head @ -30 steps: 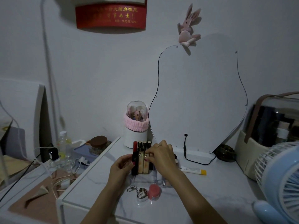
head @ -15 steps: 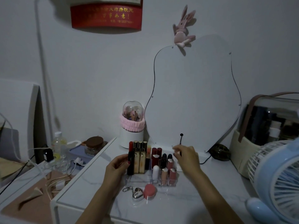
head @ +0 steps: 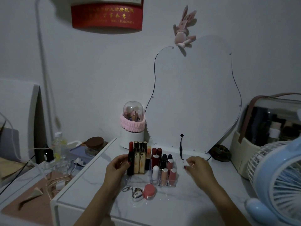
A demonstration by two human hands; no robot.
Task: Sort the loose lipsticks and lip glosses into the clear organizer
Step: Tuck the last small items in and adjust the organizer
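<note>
My right hand [head: 196, 167] has come away from the far right corner of the clear organizer [head: 151, 178] and now sits out to the right on the marble-patterned tabletop [head: 179, 203], well apart from the rack, its fingers curled around a small white item I cannot identify. My left hand [head: 116, 166] has stayed on the left side of the organizer, thumb and fingers wrapped around a black-cased lipstick [head: 130, 158] with a red top, standing upright in the left end. Next to it stand tall gold-and-black lip glosses [head: 139, 158], glossy and square-sided. In the right-hand cells stand dark red tubes [head: 156, 154], black-capped ones [head: 164, 158], a rounded white stick [head: 155, 171] and pink tubes with pale caps [head: 171, 174]. The rack itself is transparent hard plastic with slim dividers. Just near of it lie a shiny metal heart keychain [head: 137, 194] and a small pink-lidded jar [head: 149, 191]. Far behind rises a smooth, wavy-edged mirror [head: 192, 98]; a ribbed blue plastic fan [head: 280, 181] fills the near right.
</note>
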